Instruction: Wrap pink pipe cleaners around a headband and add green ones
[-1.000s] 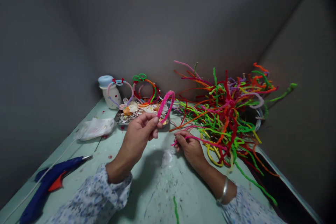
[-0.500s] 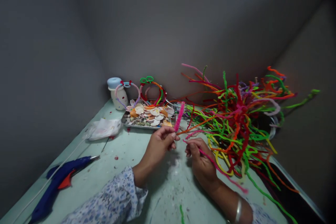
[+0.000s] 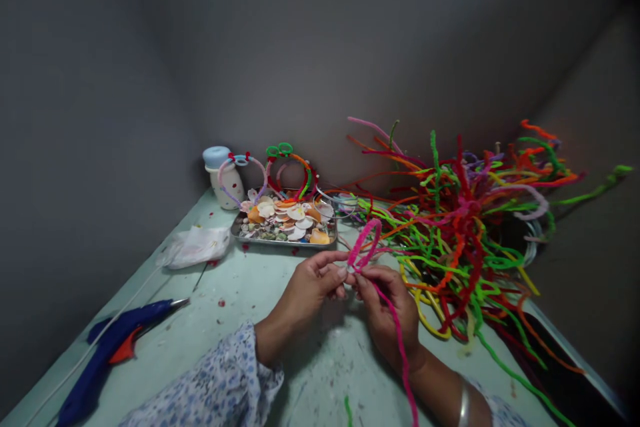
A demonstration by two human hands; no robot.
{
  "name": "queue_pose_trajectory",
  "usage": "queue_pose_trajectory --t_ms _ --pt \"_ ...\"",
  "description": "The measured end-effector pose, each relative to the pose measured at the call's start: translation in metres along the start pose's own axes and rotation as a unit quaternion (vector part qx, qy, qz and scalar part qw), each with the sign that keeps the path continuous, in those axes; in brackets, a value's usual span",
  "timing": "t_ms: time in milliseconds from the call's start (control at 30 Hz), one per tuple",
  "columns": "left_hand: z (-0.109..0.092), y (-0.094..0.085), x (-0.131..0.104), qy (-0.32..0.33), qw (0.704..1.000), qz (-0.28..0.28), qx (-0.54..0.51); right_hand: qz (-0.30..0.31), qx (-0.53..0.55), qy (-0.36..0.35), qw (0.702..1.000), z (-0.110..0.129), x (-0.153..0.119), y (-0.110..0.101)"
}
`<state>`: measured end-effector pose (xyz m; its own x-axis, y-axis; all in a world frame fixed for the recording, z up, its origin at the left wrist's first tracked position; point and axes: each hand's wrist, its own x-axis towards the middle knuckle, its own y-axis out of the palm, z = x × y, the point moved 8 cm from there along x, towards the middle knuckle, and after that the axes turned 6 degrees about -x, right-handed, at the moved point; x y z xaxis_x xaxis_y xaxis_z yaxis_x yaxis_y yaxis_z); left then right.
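A fuzzy pink pipe cleaner (image 3: 367,243) stands up as a narrow loop above my fingertips. My left hand (image 3: 313,287) pinches the base of the loop from the left, thumb against fingers. My right hand (image 3: 390,303) is closed on the same pipe cleaner just to the right, and the fingertips of both hands nearly meet. From the right hand its long tail runs down over the wrist toward the bottom edge. The exact crossing of the strands is partly hidden by the fingers.
Behind the hands sits a metal tray (image 3: 280,243) of shells, with looped headbands (image 3: 291,173) and a bottle (image 3: 227,183) beyond. Tangled pipe cleaners (image 3: 465,233) spread at right. A blue glue gun (image 3: 107,353) and plastic packet (image 3: 197,247) lie left.
The upright pink end has been bent into a loop. My right hand has come closer to my left, and the pink tail now hangs further down.
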<state>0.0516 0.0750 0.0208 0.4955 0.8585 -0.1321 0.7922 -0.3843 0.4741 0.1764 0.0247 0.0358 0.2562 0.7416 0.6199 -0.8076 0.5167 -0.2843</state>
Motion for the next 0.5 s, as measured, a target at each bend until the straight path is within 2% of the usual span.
queue_pose_trajectory --t_ms 300,500 --pt "-0.0038 0.0026 -0.0002 -0.004 0.999 0.018 0.040 0.027 0.030 -0.010 0.999 -0.0024 -0.0018 0.0041" --pt "-0.0041 0.0002 -0.0005 -0.014 0.999 0.001 0.053 0.021 0.021 -0.024 0.999 0.0015 -0.0008 0.0024"
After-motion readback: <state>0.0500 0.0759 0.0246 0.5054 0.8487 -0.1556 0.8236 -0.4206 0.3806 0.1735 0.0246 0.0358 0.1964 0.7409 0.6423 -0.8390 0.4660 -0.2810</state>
